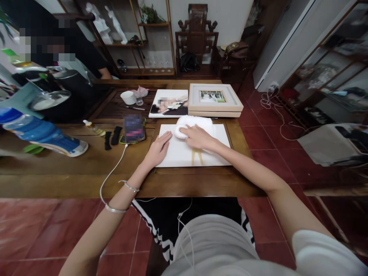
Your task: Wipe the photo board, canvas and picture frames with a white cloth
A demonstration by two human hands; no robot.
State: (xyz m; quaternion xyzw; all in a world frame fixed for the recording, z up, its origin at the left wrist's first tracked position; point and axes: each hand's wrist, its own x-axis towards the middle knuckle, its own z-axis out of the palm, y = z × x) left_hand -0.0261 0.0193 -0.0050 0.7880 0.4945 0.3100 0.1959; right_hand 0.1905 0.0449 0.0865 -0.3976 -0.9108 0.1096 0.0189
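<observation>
A white board lies flat on the wooden table in front of me, with a yellowish mark like two legs low on its face. My left hand rests with fingers stretched out along the board's left edge, holding nothing. On the upper part of the board is a folded, fluffy white cloth. My right hand grips the cloth and presses it against the board, its fingers partly sunk into the folds. Whatever is printed under the cloth is hidden.
Behind the board lie a photo panel and stacked wooden frames. Leftward are a phone on a white cable, black strips, a dropper bottle, a large blue bottle and a white cup. A person stands far left.
</observation>
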